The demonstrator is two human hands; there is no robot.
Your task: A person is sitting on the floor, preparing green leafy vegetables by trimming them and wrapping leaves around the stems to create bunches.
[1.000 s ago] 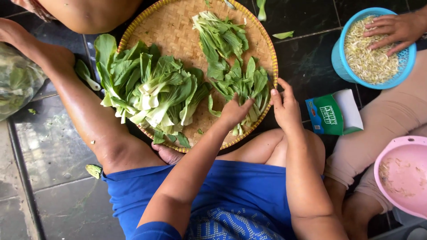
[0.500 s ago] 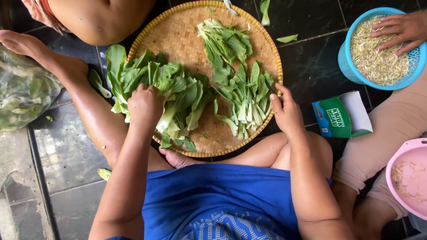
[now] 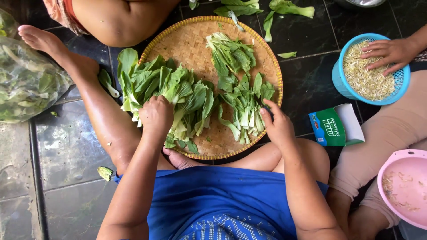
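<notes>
While the right hand [image 3: 278, 126] stays at the tray [image 3: 187, 42] edge, seemingly pinching a small dark blade beside the cut greens [image 3: 242, 104], the left hand [image 3: 155, 116] has crossed over and now clenches the uncut greens [image 3: 173, 95].

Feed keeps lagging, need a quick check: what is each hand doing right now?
Left hand: closed, gripping the bok choy pile.
Right hand: fingers curled at the cut bok choy leaves; hold cannot be told.
</notes>
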